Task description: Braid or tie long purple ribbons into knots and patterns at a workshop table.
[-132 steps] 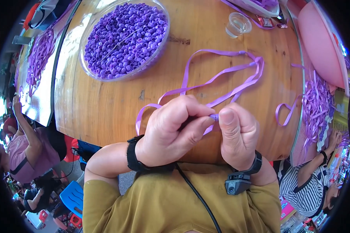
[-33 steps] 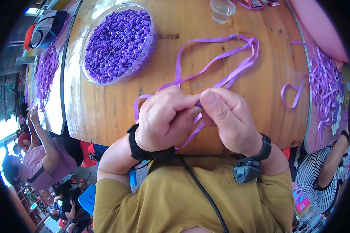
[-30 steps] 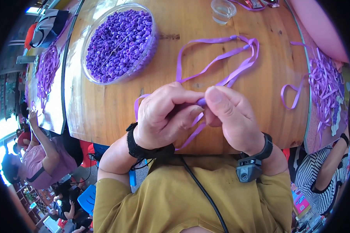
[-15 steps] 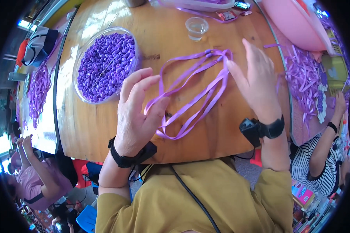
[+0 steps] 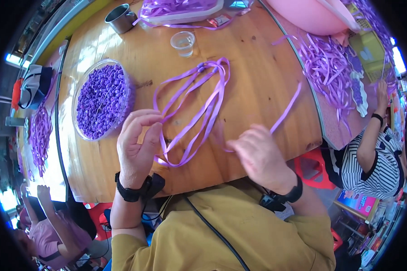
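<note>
Looped purple ribbons lie on the wooden table in front of me, gathered at the far end, where small dark purple beads sit on them. My left hand is at the left edge of the loops, fingers curved and thumb apart, with nothing visible between them. Near the table's front edge, my right hand is closed on a separate strand of purple ribbon. That strand runs up and right from the hand, and a short bit shows by the fingertips. A round clear tub of purple beads stands beyond my left hand.
A small clear cup and a metal mug stand at the back. Behind them is a clear tray of ribbons. More ribbons and a pink basin are at the right. A person sits on either side.
My right hand has moved from the far end of the loops toward the near edge, and a separate ribbon strand now trails from it. The view has shifted right.
</note>
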The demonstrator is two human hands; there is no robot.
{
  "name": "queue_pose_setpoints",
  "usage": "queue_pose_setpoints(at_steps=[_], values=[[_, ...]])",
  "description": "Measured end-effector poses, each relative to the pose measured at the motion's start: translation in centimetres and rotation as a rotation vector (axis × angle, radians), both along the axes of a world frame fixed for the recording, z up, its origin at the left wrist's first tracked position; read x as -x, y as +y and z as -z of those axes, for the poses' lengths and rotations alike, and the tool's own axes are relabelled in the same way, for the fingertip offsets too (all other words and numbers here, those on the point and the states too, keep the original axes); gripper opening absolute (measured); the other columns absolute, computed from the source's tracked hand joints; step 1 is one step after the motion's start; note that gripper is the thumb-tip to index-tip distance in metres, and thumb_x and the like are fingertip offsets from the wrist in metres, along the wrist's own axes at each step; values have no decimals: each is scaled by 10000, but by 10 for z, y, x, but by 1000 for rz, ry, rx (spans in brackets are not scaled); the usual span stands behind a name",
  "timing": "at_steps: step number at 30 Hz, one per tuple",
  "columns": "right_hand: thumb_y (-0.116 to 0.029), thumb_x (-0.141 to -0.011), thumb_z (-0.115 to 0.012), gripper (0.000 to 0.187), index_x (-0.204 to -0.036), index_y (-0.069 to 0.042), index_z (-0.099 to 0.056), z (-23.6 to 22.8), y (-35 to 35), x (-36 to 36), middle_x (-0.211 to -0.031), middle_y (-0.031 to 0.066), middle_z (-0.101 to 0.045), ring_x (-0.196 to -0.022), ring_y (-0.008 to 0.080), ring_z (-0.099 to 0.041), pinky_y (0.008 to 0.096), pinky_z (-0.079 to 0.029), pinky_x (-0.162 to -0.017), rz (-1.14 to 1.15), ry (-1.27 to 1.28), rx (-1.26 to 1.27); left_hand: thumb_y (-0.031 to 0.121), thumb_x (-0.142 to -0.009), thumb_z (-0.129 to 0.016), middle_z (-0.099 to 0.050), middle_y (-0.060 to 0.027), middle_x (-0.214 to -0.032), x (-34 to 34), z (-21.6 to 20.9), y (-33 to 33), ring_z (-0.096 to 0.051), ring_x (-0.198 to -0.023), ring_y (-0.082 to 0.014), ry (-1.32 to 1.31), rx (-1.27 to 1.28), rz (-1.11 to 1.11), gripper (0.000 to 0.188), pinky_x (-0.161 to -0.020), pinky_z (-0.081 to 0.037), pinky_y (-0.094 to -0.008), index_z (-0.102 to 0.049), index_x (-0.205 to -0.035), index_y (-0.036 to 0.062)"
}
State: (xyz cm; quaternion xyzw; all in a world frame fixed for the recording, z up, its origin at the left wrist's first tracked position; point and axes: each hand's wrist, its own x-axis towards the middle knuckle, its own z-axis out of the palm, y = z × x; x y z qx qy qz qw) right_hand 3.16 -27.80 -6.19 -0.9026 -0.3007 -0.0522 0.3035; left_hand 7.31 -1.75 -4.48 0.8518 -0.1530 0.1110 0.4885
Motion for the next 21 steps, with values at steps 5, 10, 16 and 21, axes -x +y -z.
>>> queue_pose_setpoints(at_steps=[5,10,16,21], values=[[70,-707,-586,205,-896,-10,-586,-21,34,-4,-806,107,-572,-778,263,-575,323,-466,-659,-168,219,-442,116,-785,-630,-495,-133,-1170,24,-16,-27,-468,-1090,-208,294,377,415,410,-920,-364,-315,-490,-1146,-17],[78,-756,-562,137,-855,-9,-601,-52,34,-14,-811,102,-570,-740,225,-571,293,-455,-639,-210,157,-630,170,-840,-603,-524,-48,-963,46,-27,-36,-486,-889,-111,611,404,408,356,-775,-398,-242,-507,-1127,-18],[90,-769,-536,131,-858,6,-585,-50,0,-18,-824,72,-543,-683,124,-518,214,-405,-602,-11,183,-628,225,-922,-470,-441,50,-627,43,-34,-18,-381,-559,-22,727,380,332,275,-496,-294,-167,-594,-987,-12],[84,-794,-521,142,-911,15,-564,-55,-4,-19,-856,70,-518,-665,78,-479,185,-383,-582,-34,231,-697,238,-926,-458,-445,42,-620,36,-46,-24,-387,-552,-28,627,365,322,292,-489,-300,-169,-596,-990,-12]])
